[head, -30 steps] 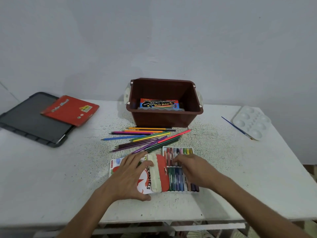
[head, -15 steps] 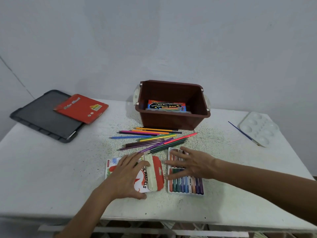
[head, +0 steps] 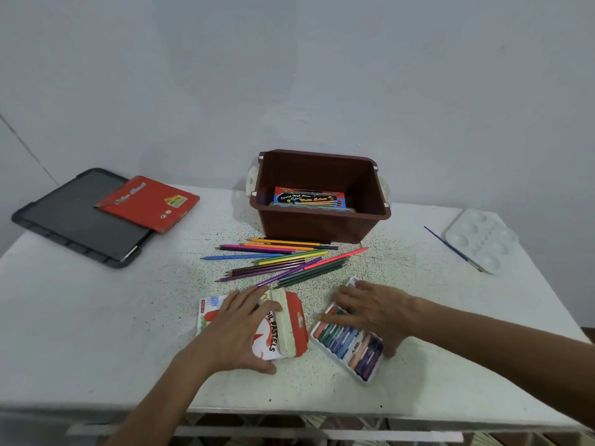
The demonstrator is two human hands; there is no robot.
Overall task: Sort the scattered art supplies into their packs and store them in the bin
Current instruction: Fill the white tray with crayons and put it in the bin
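Note:
My left hand (head: 240, 329) rests on the flat oil pastels box (head: 283, 329), fingers spread on top and thumb at its near edge. Just to the right lies the white tray of oil pastels (head: 349, 344), turned diagonally; my right hand (head: 373, 312) lies over its far half with fingers spread and the thumb against the tray's right side. Several coloured pencils (head: 283, 259) lie scattered between the hands and the brown bin (head: 322, 220). Inside the bin lies a water colour pack (head: 309, 198).
A red pencil pack (head: 148, 202) lies on a black tray (head: 74, 220) at the far left. A blue paintbrush (head: 454, 249) and a white palette (head: 481, 238) sit at the far right. The table's front edge runs just below my forearms.
My right hand has slid the pastel tray to the right, away from the box, and turned it diagonal. My left hand has stayed on the box.

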